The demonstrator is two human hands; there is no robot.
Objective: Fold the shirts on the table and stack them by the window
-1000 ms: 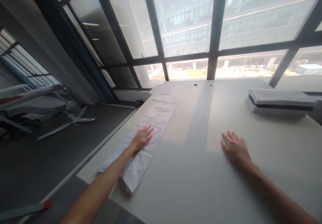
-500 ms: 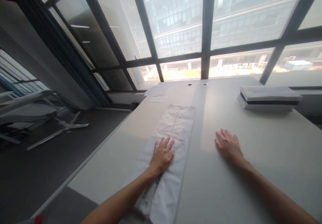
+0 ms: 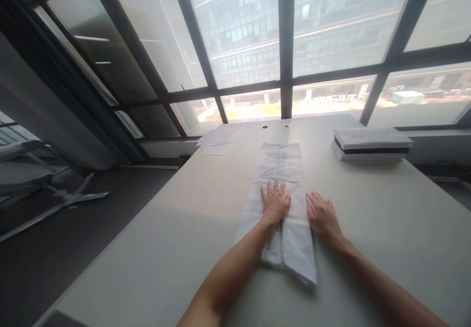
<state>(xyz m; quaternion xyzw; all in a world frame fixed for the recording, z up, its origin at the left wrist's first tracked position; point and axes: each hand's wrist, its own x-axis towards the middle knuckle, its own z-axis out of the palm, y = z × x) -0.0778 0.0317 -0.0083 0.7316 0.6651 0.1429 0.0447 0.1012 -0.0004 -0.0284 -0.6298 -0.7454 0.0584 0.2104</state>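
Observation:
A white garment (image 3: 290, 165), folded into a long strip with a seam down its middle, lies on the white table (image 3: 176, 219). Flat on the middle of this cloth rests my left hand (image 3: 275, 203), its fingers spread. My right hand (image 3: 323, 216) is on the right side of the strip, fingers slightly bent and apart, at or touching the cloth's edge. Nothing is held in either hand. My left forearm hides part of the garment's left side, and its lower right corner reaches toward me.
A stack of folded white and dark cloth (image 3: 371, 145) sits at the table's far right. Several white paper sheets (image 3: 218, 138) lie at the far left. Beyond the table stand tall windows (image 3: 235, 33). A metal-legged piece of furniture (image 3: 66, 197) is on the floor at left.
The garment and my left hand on it have moved right and away from me across the table. My right hand has come close to the cloth's edge. The camera view has turned slightly right.

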